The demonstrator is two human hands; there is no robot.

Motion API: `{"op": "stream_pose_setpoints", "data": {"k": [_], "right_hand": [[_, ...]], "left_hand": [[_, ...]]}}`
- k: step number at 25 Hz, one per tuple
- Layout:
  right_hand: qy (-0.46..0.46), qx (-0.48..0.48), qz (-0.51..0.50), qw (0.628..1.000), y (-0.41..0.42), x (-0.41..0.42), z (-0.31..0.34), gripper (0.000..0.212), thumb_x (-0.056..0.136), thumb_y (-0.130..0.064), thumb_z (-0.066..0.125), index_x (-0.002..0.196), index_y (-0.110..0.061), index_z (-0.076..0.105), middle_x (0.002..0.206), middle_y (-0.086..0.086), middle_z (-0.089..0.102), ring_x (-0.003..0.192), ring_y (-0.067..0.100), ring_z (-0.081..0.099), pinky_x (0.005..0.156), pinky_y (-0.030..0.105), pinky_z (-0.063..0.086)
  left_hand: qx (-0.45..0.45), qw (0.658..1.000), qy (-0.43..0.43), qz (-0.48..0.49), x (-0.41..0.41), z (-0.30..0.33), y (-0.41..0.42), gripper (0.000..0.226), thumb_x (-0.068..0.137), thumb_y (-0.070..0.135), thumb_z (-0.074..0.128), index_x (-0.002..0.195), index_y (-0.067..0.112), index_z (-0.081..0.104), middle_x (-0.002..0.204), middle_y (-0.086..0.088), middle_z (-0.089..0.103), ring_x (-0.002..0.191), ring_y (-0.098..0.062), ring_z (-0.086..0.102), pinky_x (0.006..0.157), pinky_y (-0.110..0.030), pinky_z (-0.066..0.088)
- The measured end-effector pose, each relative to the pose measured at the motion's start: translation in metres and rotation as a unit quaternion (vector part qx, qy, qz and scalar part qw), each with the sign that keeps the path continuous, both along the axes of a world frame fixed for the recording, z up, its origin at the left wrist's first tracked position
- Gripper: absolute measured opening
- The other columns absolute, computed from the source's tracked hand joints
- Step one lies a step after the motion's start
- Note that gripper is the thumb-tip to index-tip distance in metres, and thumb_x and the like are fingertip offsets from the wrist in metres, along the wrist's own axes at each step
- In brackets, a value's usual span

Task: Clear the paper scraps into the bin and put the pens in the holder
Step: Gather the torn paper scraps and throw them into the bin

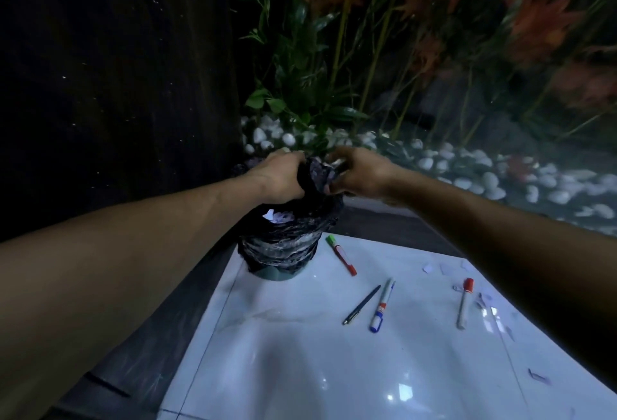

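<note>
Bin [283, 246] liner [317, 174] bunched between hands | left fingers [293, 157] gripping it | right fingers [334, 156] pinching it

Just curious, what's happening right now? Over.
Both hands, left hand and right hand, grip the bin liner. Four pens and paper scraps remain out.

Bin [280, 246] at the far left corner of the floor tile [300, 353], both hands [278, 176] [359, 174] above its rim; four pens [384, 304] lie right of it, scraps [444, 267] farther right, pebbles [467, 169] apparently behind glass beyond.
</note>
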State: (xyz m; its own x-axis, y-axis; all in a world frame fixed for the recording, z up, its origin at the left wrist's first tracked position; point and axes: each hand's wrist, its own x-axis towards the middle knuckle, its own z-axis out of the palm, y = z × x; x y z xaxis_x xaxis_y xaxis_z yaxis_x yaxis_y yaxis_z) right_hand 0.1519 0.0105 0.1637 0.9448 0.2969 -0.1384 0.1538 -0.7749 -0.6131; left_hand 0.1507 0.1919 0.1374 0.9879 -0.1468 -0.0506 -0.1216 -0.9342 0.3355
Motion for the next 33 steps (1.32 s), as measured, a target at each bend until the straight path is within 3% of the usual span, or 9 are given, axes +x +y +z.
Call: {"op": "stream_pose_setpoints", "data": {"k": [6,10,12,15,18,23,28,30,33], "right_hand": [[-0.002,-0.162,-0.034,0.986,-0.116,-0.042,0.003,0.068,0.079,-0.032,0.081,0.138,-0.020,0.050,0.131,0.007,0.062,0.118,0.026,0.059,0.101,0.043,0.049],[0.057,-0.263,-0.067,0.961,-0.198,-0.084,0.001,0.066,0.082,-0.031,0.078,0.140,-0.020,0.050,0.136,0.007,0.060,0.120,0.026,0.058,0.102,0.038,0.047],[0.098,-0.282,-0.089,0.950,-0.244,-0.113,-0.007,0.066,0.080,-0.032,0.080,0.138,-0.020,0.051,0.132,0.006,0.062,0.114,0.024,0.060,0.099,0.037,0.048],[0.145,-0.312,-0.094,0.934,-0.290,-0.151,-0.023,0.062,0.081,-0.035,0.078,0.136,-0.023,0.052,0.126,0.002,0.064,0.099,0.018,0.058,0.085,0.030,0.047],[0.198,-0.313,-0.105,0.923,-0.326,-0.189,-0.050,0.057,0.082,-0.037,0.077,0.132,-0.024,0.053,0.120,0.000,0.065,0.088,0.012,0.055,0.077,0.029,0.046],[0.343,-0.335,-0.025,0.877,-0.363,-0.246,-0.122,0.046,0.075,-0.042,0.081,0.116,-0.027,0.065,0.108,-0.001,0.070,0.101,0.019,0.065,0.092,0.035,0.054],[0.457,-0.312,0.021,0.832,-0.380,-0.278,-0.179,0.049,0.073,-0.039,0.083,0.118,-0.027,0.065,0.121,0.009,0.069,0.113,0.024,0.065,0.099,0.043,0.053],[0.434,-0.320,0.049,0.841,-0.386,-0.279,-0.192,0.056,0.077,-0.038,0.080,0.128,-0.022,0.061,0.128,0.006,0.065,0.117,0.025,0.061,0.102,0.035,0.049],[0.325,-0.284,0.047,0.901,-0.402,-0.267,-0.201,0.059,0.083,-0.033,0.077,0.135,-0.015,0.056,0.132,0.007,0.059,0.120,0.025,0.056,0.089,0.023,0.040]], "left_hand": [[-0.003,0.996,0.023,-0.080,-0.005,0.000,-0.093,0.072,0.093,0.044,0.063,0.151,0.018,0.030,0.152,-0.011,0.033,0.135,-0.030,0.039,0.100,-0.037,0.042],[0.019,0.983,0.012,-0.180,-0.021,-0.008,-0.164,0.066,0.089,0.046,0.064,0.143,0.017,0.039,0.140,-0.011,0.042,0.127,-0.030,0.044,0.100,-0.041,0.044],[0.021,0.971,0.019,-0.236,-0.036,-0.016,-0.205,0.064,0.088,0.045,0.065,0.141,0.017,0.042,0.135,-0.011,0.045,0.124,-0.030,0.047,0.094,-0.037,0.045],[0.025,0.956,0.033,-0.291,-0.058,-0.030,-0.245,0.071,0.088,0.043,0.066,0.148,0.017,0.038,0.144,-0.011,0.042,0.130,-0.029,0.046,0.098,-0.033,0.042],[0.037,0.939,0.059,-0.336,-0.079,-0.053,-0.277,0.066,0.086,0.043,0.066,0.142,0.019,0.042,0.137,-0.006,0.046,0.128,-0.028,0.048,0.100,-0.034,0.044],[0.081,0.919,0.101,-0.371,-0.105,-0.089,-0.303,0.071,0.087,0.043,0.064,0.148,0.021,0.036,0.144,-0.009,0.043,0.128,-0.028,0.047,0.101,-0.036,0.045],[0.122,0.890,0.150,-0.414,-0.124,-0.129,-0.328,0.073,0.089,0.047,0.064,0.151,0.021,0.032,0.149,-0.008,0.038,0.134,-0.027,0.044,0.105,-0.039,0.044],[0.125,0.882,0.163,-0.425,-0.127,-0.142,-0.342,0.073,0.090,0.046,0.063,0.151,0.021,0.032,0.148,-0.007,0.038,0.136,-0.027,0.042,0.105,-0.039,0.044],[0.128,0.875,0.181,-0.430,-0.130,-0.162,-0.372,0.073,0.089,0.047,0.063,0.150,0.022,0.033,0.146,-0.006,0.040,0.132,-0.026,0.045,0.105,-0.040,0.044]]}}
